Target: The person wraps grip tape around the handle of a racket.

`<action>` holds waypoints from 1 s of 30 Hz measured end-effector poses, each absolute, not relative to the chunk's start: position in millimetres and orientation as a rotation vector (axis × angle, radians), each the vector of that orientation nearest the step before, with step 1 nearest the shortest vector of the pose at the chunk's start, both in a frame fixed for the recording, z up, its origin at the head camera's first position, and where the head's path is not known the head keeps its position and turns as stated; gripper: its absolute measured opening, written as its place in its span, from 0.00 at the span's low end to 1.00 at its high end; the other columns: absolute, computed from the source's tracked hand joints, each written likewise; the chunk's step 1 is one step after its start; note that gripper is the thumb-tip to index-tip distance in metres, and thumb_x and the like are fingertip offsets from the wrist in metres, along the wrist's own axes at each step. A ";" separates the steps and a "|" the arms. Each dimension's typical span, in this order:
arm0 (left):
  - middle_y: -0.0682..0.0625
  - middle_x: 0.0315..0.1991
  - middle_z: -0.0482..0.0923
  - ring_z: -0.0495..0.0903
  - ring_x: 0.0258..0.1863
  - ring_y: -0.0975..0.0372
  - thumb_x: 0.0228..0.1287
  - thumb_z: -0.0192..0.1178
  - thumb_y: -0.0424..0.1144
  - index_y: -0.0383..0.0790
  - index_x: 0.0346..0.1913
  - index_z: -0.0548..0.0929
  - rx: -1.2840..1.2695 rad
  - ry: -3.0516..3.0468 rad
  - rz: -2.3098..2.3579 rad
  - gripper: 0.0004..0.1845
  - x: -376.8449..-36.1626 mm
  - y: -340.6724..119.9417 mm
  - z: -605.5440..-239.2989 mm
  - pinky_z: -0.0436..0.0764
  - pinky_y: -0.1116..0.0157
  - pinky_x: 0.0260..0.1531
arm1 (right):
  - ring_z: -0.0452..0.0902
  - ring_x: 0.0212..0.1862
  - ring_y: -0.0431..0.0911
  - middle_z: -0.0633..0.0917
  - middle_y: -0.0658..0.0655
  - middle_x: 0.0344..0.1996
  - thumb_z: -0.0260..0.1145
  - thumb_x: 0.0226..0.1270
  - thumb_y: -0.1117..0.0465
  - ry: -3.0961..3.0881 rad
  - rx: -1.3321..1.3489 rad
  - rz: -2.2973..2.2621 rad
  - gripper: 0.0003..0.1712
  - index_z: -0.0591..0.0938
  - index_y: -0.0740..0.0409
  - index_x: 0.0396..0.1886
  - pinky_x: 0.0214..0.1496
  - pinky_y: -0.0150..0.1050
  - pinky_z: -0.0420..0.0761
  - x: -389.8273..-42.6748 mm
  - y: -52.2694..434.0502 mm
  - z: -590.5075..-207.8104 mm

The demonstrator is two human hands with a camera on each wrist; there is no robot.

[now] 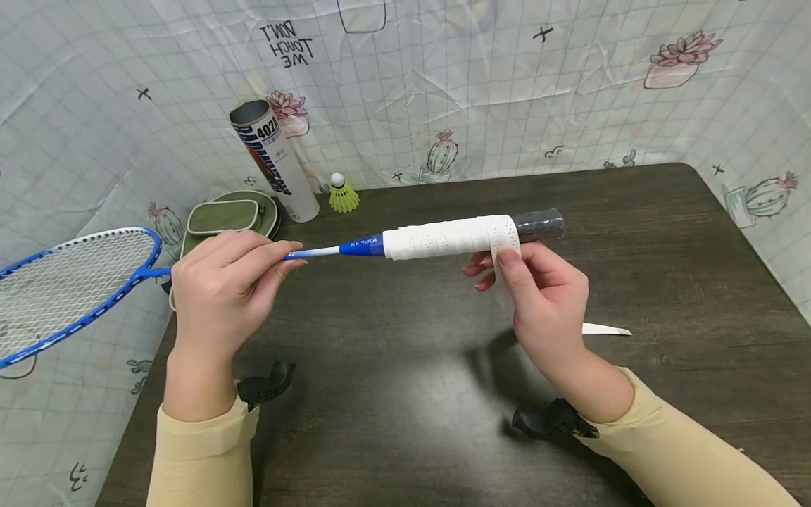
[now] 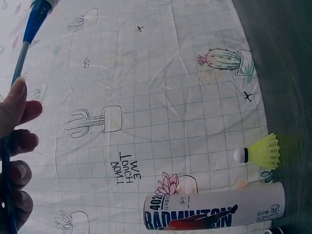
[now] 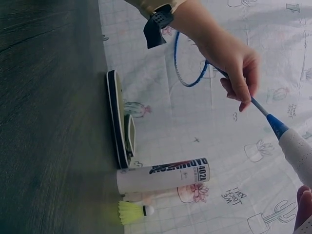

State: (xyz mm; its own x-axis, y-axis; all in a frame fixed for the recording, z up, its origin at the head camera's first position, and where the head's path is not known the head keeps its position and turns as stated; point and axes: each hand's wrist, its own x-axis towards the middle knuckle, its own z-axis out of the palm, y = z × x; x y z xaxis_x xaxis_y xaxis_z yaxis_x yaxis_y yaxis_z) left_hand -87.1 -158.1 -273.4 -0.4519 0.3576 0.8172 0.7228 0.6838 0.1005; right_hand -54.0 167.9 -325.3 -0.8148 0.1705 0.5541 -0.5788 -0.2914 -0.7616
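Plainly the weak spot is the free end of the white grip tape (image 1: 505,243), which hangs off the handle where the right hand (image 1: 538,299) pinches it between thumb and curled fingers; if that pinch slackens, I judge the last turn could spring loose, wrinkle or lie with a gap, leaving the dark grey butt end (image 1: 538,224) unevenly covered. The left hand (image 1: 218,289) has its fingers curled round the thin shaft of the badminton racket (image 1: 355,246), and a loose hold there could let the racket roll and twist the tape. The racket is held in the air above the dark table (image 1: 405,394), nearly level, its long axis running across the table: strung head (image 1: 70,282) out past the table's left edge, handle pointing right and slightly upward. Behind it on the table stand a shuttlecock tube (image 1: 274,160) and a yellow shuttlecock (image 1: 343,196).
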 end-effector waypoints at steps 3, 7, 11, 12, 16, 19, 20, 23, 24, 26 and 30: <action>0.46 0.25 0.86 0.73 0.19 0.55 0.54 0.78 0.34 0.38 0.38 0.93 -0.815 -2.077 -0.532 0.08 -86.8 -158.5 -273.5 0.67 0.59 0.22 | 0.88 0.32 0.52 0.89 0.63 0.31 0.57 0.75 0.76 -1.484 0.518 2.141 0.12 0.79 0.82 0.32 0.33 0.39 0.86 -53.9 167.6 -325.9; 0.46 0.24 0.84 0.71 0.17 0.56 0.56 0.77 0.35 0.37 0.38 0.93 -0.823 -2.085 -0.513 0.08 -86.3 -159.8 -272.9 0.65 0.60 0.21 | 0.88 0.31 0.52 0.89 0.63 0.31 0.57 0.76 0.75 -1.464 0.524 2.146 0.12 0.79 0.83 0.32 0.32 0.39 0.85 -54.7 167.1 -326.1; 0.47 0.22 0.83 0.69 0.16 0.58 0.63 0.74 0.39 0.38 0.38 0.93 -0.837 -2.074 -0.526 0.07 -86.5 -160.2 -273.3 0.63 0.61 0.20 | 0.88 0.31 0.52 0.88 0.64 0.31 0.57 0.74 0.76 -1.448 0.524 2.164 0.11 0.78 0.83 0.31 0.32 0.39 0.85 -55.4 166.5 -326.6; 0.47 0.22 0.83 0.68 0.16 0.58 0.64 0.73 0.40 0.38 0.38 0.93 -0.841 -2.072 -0.535 0.08 -86.7 -160.2 -273.4 0.63 0.61 0.20 | 0.88 0.31 0.52 0.88 0.64 0.31 0.58 0.74 0.77 -1.443 0.523 2.169 0.11 0.78 0.83 0.31 0.32 0.39 0.85 -55.6 166.6 -326.5; 0.49 0.19 0.78 0.65 0.15 0.62 0.68 0.70 0.42 0.37 0.37 0.93 -0.872 -2.079 -0.575 0.10 -87.0 -161.5 -273.8 0.61 0.64 0.18 | 0.88 0.33 0.52 0.89 0.64 0.31 0.59 0.72 0.77 -1.450 0.500 2.155 0.10 0.78 0.83 0.30 0.32 0.39 0.85 -55.7 167.2 -325.7; 0.51 0.18 0.77 0.65 0.14 0.64 0.65 0.71 0.40 0.37 0.37 0.92 -0.902 -2.102 -0.584 0.08 -86.4 -163.4 -274.5 0.62 0.66 0.16 | 0.86 0.31 0.49 0.89 0.61 0.31 0.63 0.71 0.76 -1.485 0.454 2.100 0.09 0.80 0.80 0.29 0.33 0.38 0.85 -55.1 167.4 -325.8; 0.51 0.18 0.77 0.66 0.14 0.64 0.64 0.71 0.37 0.37 0.37 0.92 -0.907 -2.111 -0.585 0.06 -86.3 -164.0 -274.7 0.63 0.67 0.16 | 0.86 0.30 0.48 0.89 0.59 0.31 0.64 0.70 0.75 -1.497 0.437 2.081 0.09 0.82 0.78 0.29 0.33 0.38 0.86 -55.0 167.4 -325.9; 0.51 0.19 0.78 0.67 0.15 0.64 0.58 0.73 0.32 0.37 0.35 0.90 -0.893 -2.127 -0.604 0.04 -86.3 -165.1 -275.3 0.66 0.66 0.17 | 0.84 0.28 0.46 0.88 0.57 0.32 0.67 0.69 0.74 -1.514 0.396 2.041 0.09 0.84 0.76 0.28 0.34 0.38 0.86 -55.7 167.7 -325.7; 0.51 0.19 0.78 0.67 0.15 0.64 0.57 0.73 0.32 0.37 0.35 0.90 -0.887 -2.126 -0.609 0.04 -86.4 -165.2 -275.7 0.66 0.66 0.18 | 0.83 0.28 0.46 0.88 0.56 0.31 0.67 0.69 0.74 -1.516 0.389 2.037 0.09 0.83 0.77 0.28 0.34 0.38 0.86 -56.0 167.8 -325.6; 0.51 0.18 0.77 0.65 0.15 0.64 0.54 0.74 0.30 0.37 0.33 0.89 -0.880 -2.114 -0.630 0.04 -86.6 -165.4 -276.6 0.64 0.67 0.18 | 0.84 0.28 0.46 0.88 0.56 0.32 0.67 0.69 0.74 -1.505 0.383 2.053 0.09 0.83 0.78 0.28 0.35 0.39 0.86 -56.4 168.1 -325.5; 0.52 0.17 0.76 0.61 0.15 0.66 0.52 0.76 0.30 0.37 0.30 0.89 -0.892 -2.076 -0.659 0.04 -87.2 -164.9 -278.6 0.60 0.68 0.18 | 0.85 0.31 0.48 0.89 0.58 0.32 0.63 0.68 0.78 -1.466 0.421 2.106 0.07 0.80 0.81 0.30 0.36 0.40 0.86 -56.6 168.2 -325.9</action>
State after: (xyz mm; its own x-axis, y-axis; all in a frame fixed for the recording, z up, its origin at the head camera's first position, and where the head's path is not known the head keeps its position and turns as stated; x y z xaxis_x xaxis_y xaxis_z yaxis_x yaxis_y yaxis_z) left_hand -87.2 -164.9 -278.6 -0.4606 0.3713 0.8062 0.7683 0.6217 0.1526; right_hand -56.6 168.2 -325.9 -0.8082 0.2483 0.5341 -0.5871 -0.2667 -0.7643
